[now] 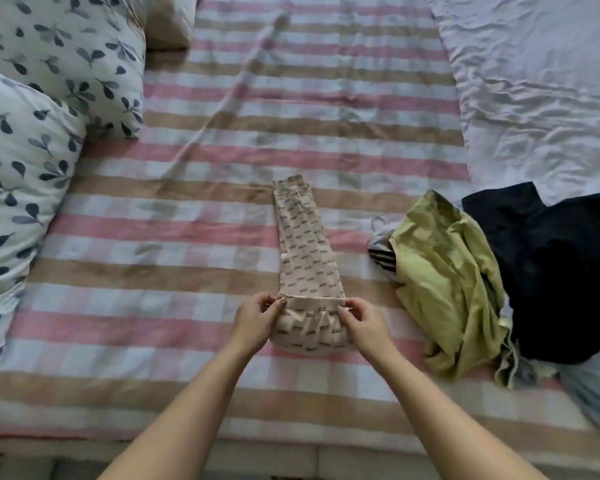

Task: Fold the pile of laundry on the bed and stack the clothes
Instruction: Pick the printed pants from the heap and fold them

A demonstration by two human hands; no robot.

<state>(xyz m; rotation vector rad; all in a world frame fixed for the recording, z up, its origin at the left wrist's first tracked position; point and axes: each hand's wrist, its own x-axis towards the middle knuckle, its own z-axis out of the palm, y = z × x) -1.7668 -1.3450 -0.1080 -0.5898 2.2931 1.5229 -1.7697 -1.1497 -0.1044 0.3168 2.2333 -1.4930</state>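
A pair of beige printed trousers (305, 247) lies lengthwise on the striped bed sheet (160, 237), legs folded together and pointing away from me. The waistband end nearest me is turned over into a short fold. My left hand (257, 320) pinches the left corner of that fold. At the right corner, my right hand (362, 323) pinches the same folded edge. A pile of unfolded laundry sits to the right: a yellow-green garment (447, 282) and a black garment (561, 271), with grey-blue cloth (593, 386) beneath.
Two leaf-print pillows (42, 109) line the left side of the bed. A crumpled pale lilac blanket (541, 81) covers the far right. The bed's front edge (291, 448) runs just below my forearms.
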